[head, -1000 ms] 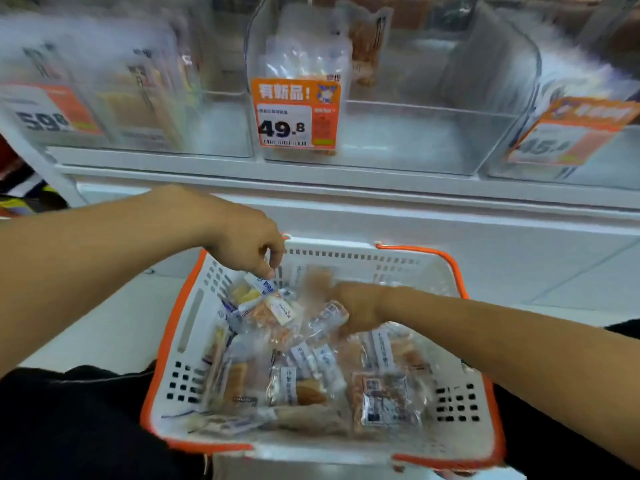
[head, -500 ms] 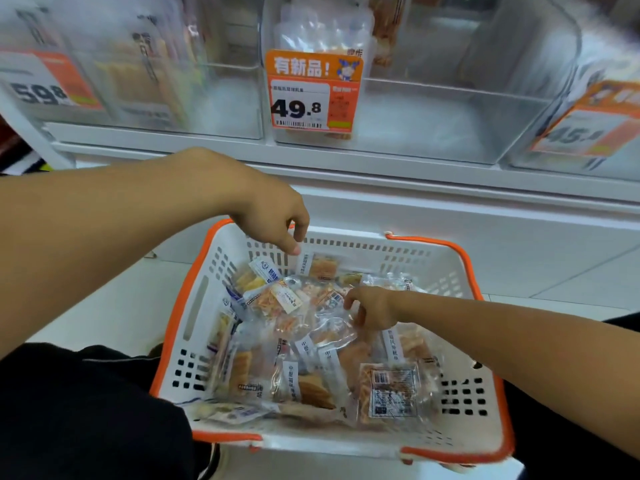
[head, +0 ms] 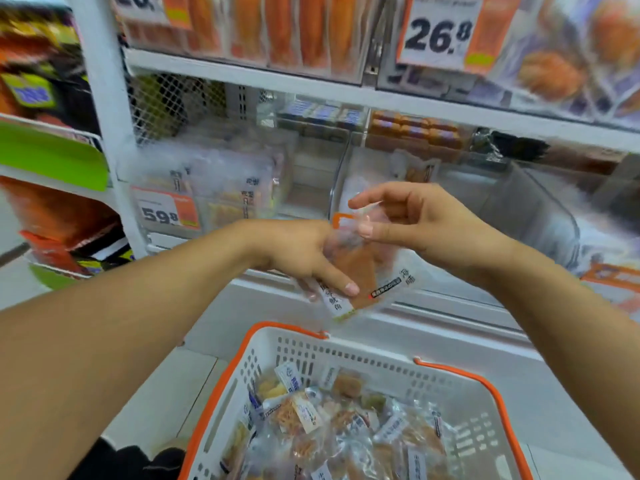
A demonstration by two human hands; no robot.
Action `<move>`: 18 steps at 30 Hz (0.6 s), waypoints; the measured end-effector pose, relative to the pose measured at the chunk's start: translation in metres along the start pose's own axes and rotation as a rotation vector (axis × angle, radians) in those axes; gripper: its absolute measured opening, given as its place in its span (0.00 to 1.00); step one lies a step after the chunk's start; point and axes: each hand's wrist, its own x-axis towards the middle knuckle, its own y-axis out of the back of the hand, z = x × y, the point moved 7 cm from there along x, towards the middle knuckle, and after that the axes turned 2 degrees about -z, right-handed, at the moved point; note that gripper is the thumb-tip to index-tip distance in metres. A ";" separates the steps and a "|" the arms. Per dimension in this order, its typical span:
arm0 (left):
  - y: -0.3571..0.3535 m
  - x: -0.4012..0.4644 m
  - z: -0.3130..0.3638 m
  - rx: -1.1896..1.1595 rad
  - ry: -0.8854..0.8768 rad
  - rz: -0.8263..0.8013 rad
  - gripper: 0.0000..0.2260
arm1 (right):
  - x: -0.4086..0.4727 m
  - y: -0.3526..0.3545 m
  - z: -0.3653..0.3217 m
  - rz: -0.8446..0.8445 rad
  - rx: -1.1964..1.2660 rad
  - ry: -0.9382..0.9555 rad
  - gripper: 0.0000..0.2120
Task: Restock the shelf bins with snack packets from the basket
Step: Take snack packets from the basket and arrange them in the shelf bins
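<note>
I hold clear snack packets (head: 367,271) with brownish pieces and white labels in front of the shelf. My left hand (head: 298,254) grips their lower left part, a finger lying across the front. My right hand (head: 412,220) pinches the top edge of a packet between thumb and forefinger. Below them stands the white basket (head: 346,355) with orange rim, filled with several more packets (head: 346,427). Behind my hands are the clear shelf bins: one with packets (head: 221,188) at the left, and a mostly bare one (head: 485,195) at the right.
A "59.8" price tag (head: 166,211) hangs on the left bin. The upper shelf carries orange packets (head: 277,26) and a "26.8" tag (head: 440,29). A white upright post (head: 104,98) divides off a neighbouring rack (head: 45,150) at the left.
Both hands have risen out of the basket with packets and now hold them up before the bins. The view has tilted up, showing the upper shelf.
</note>
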 end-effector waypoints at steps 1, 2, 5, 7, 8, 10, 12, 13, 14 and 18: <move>0.016 -0.008 0.003 -0.093 -0.050 0.094 0.15 | 0.004 0.004 -0.008 0.004 -0.023 0.012 0.21; 0.030 -0.017 0.006 -0.180 -0.094 0.196 0.11 | 0.009 0.005 -0.012 -0.004 -0.054 0.007 0.21; 0.063 -0.038 0.001 -0.314 -0.163 0.486 0.09 | 0.027 -0.003 -0.024 -0.032 -0.156 0.025 0.11; 0.084 -0.053 -0.005 -0.270 -0.195 0.756 0.13 | 0.046 -0.006 -0.042 0.081 -0.301 0.145 0.06; 0.099 -0.064 -0.010 -0.217 -0.192 0.937 0.16 | 0.057 -0.005 -0.052 0.157 -0.384 0.220 0.06; 0.124 -0.088 -0.025 -0.092 -0.125 1.222 0.25 | 0.080 -0.004 -0.069 0.295 -0.622 0.355 0.08; 0.138 -0.103 -0.041 0.127 -0.003 1.307 0.29 | 0.104 -0.007 -0.077 0.375 -0.889 0.401 0.16; 0.140 -0.106 -0.049 0.243 0.045 1.291 0.29 | 0.118 -0.009 -0.074 0.371 -0.972 0.377 0.19; 0.139 -0.107 -0.054 0.342 0.066 1.254 0.28 | 0.131 -0.011 -0.069 0.353 -1.038 0.330 0.19; 0.130 -0.096 -0.056 0.542 0.041 1.099 0.24 | 0.187 -0.005 -0.032 0.297 -1.242 0.020 0.07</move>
